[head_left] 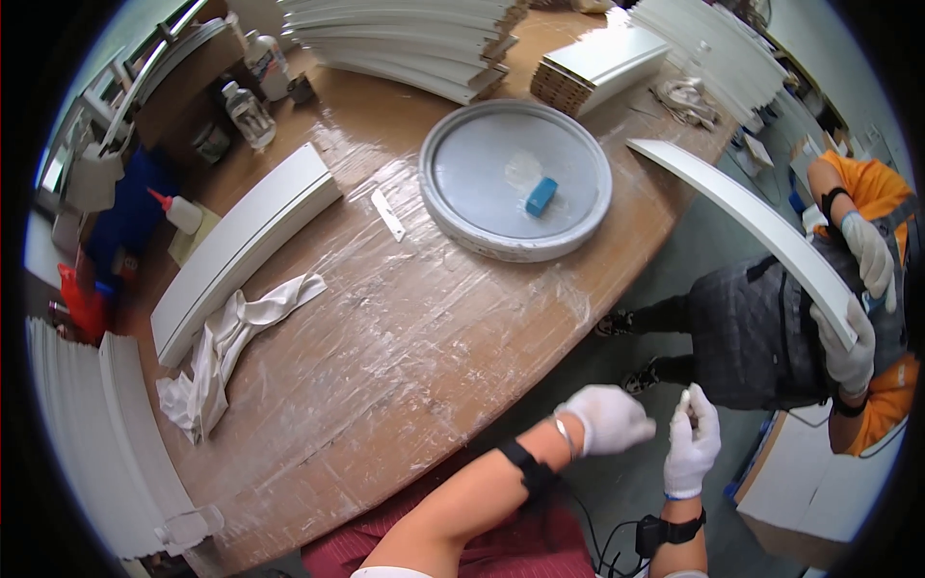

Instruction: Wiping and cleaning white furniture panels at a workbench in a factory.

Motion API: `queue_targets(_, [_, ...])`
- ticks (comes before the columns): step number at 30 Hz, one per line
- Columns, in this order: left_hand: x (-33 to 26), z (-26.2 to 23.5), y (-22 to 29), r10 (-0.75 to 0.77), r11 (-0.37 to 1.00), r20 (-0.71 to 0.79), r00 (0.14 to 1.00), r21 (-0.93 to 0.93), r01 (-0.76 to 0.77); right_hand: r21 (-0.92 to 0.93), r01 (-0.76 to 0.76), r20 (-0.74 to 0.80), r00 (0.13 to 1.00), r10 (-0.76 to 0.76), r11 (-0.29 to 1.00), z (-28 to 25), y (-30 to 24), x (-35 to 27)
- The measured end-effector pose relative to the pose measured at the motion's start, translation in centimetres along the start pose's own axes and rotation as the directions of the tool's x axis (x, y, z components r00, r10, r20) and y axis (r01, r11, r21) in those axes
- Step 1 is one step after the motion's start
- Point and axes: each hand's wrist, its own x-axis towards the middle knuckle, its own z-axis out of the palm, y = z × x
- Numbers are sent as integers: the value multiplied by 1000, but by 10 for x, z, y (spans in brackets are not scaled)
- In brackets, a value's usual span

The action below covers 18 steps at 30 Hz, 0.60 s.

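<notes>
Both my hands wear white knit gloves and hang close together off the near right edge of the table. My left hand (609,420) has its fingers curled, the tips pointing toward the other hand; whether anything is in them is hidden. Beside it, my right hand (692,445) is raised with thumb and fingertips pinched together, and I cannot make out what, if anything, they hold. Neither hand touches the table (385,385). Nearest on the tabletop is a round grey lid-like tray (462,207) with a blue block (541,197) and a whitish smear in it.
At right a co-worker in orange sleeves holds a long curved white strip (761,226) reaching over the table. White panels (241,246), a crumpled cloth (217,356), a small white scraper (388,214), bottles (249,116) and stacked white strips (395,43) occupy the tabletop. A carton (809,482) stands right.
</notes>
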Motion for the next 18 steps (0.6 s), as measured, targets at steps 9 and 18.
queue_targets(9, [-26,-20,-64,150,741,-917,369,351,572,59,-36,136,990,28,998,13,-12,-4])
queue_targets(18, [-220,60,-102,-89,778,-939,333,143,612,195,14,285,956,-70,981,36,-33,-14])
